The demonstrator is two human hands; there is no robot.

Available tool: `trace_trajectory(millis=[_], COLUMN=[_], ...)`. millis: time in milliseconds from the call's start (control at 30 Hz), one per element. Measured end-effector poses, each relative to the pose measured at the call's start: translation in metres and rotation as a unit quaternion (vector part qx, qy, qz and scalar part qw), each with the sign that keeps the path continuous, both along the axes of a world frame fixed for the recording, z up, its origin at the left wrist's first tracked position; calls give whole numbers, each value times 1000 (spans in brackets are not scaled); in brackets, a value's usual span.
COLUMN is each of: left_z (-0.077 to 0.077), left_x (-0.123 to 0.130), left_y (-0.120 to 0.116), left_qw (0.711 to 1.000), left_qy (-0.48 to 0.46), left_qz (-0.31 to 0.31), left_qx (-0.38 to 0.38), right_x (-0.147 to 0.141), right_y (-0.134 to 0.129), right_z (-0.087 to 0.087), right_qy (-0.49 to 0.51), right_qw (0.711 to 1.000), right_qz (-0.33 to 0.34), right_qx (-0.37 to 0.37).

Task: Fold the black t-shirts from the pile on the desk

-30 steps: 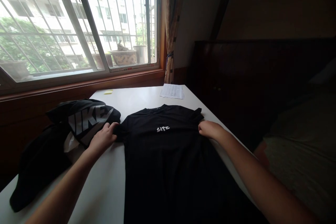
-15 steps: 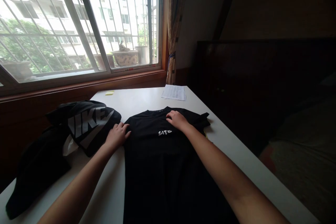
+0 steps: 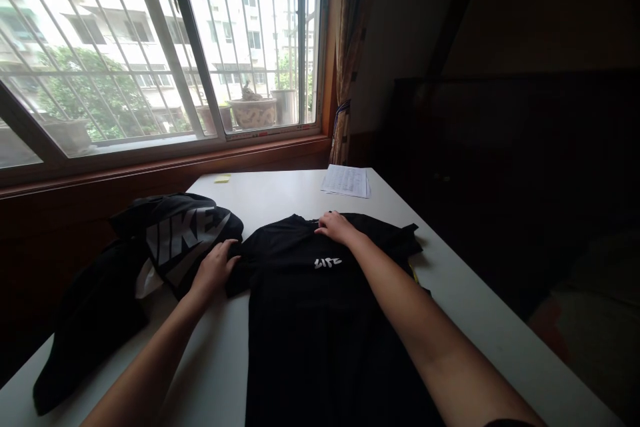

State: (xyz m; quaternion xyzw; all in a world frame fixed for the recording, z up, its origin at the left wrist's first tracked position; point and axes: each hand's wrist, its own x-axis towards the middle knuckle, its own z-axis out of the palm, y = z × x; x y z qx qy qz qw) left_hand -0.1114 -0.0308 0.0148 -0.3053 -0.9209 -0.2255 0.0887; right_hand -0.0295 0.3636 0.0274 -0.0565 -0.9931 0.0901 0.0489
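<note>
One window (image 3: 250,47) brightens the white table (image 3: 285,185); left hand (image 3: 215,270) and right hand (image 3: 336,226) at black shirt (image 3: 310,320), grip unclear.

shirt (image 3: 300,320) on table (image 3: 280,185), bundled cloth (image 3: 183,230) to its left, papers (image 3: 346,181) behind, window (image 3: 260,60) beyond

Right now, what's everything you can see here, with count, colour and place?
T-shirt: one, black, mid-table
NIKE-lettered bundle: one, black and grey, table's left
Papers: count unclear, white, far edge
Slip: yellow, count unclear, far left
Table: one, white, under the clothing
Window: barred, behind table
Curtain: one, patterned, right of window
Flowerpots: several, brownish and grey, outside
Left hand: one, bare, at T-shirt's left sleeve
Right hand: one, bare, at collar
</note>
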Motion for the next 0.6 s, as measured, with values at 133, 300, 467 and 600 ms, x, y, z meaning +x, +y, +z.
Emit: trace_trajectory(millis=[133,300,467,600], left_z=[11,13,5,10], left_x=[3,8,17,26], left_y=[3,1,0,9], left_qw=[995,995,995,983], left_qy=[23,35,20,115], left_qz=[23,51,51,34], left_qx=[92,77,-81,-139], right_x=[5,16,27,34], right_y=[6,17,33,36], right_z=[5,2,-10,-24], right_qy=[9,13,23,27], right_qw=[1000,999,997,995], right_qz=[19,7,-60,-91], right_qx=[9,30,38,25])
